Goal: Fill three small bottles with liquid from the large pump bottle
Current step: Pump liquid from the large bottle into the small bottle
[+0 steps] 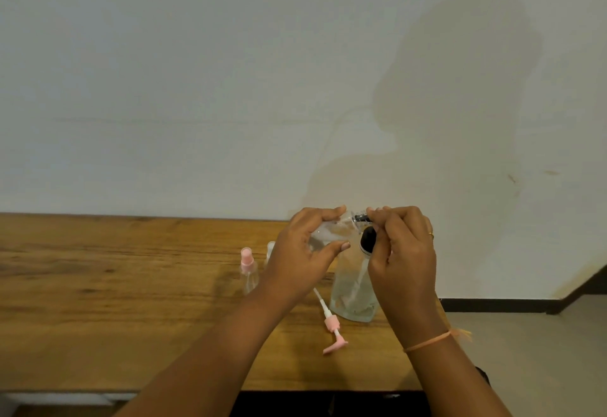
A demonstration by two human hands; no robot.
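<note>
left tabletop (98,285) free, pink pump (331,324) obstructing

A wooden counter (98,285) with a strong brown grain runs along a pale wall, its far edge flush against it. On the boards stands a small clear bottle (248,272) with a pink spray cap, upright. Just to its right a second small clear bottle (270,250) shows only in part behind a hand, so its cap cannot be made out. Nearer the front edge lies a pink pump head (331,324) on its side, its white tube pointing away. Beside it stands a large clear bottle (353,291) with a tube inside.
</note>
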